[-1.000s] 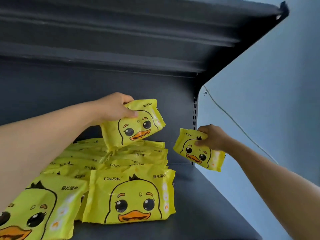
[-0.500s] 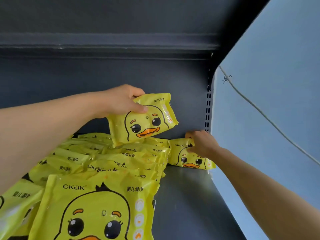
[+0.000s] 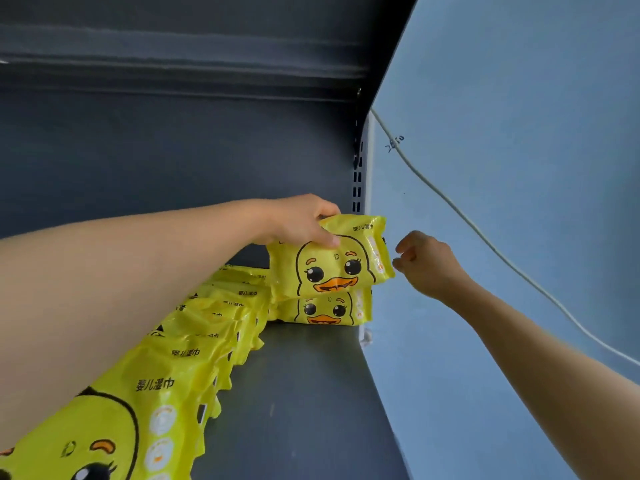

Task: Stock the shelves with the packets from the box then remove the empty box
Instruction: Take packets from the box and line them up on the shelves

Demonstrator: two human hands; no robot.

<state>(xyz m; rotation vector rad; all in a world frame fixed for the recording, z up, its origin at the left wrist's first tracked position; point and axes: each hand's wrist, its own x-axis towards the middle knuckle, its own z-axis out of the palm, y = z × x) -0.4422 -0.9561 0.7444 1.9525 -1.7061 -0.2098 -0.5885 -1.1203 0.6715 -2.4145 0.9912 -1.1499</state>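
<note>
Right hand [image 3: 424, 263] off placed packet [image 3: 325, 310]

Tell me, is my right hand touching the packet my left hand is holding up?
Apart. The head view shows a narrow strip of blue wall between the right hand and the held packet's right edge; the left hand alone grips it.

Head view, close, facing shelf [image 3: 304, 393] corner.

A dark grey shelf [image 3: 304, 393] carries a row of yellow duck packets [image 3: 207, 327] and one packet [image 3: 325, 311] at the back corner.
</note>
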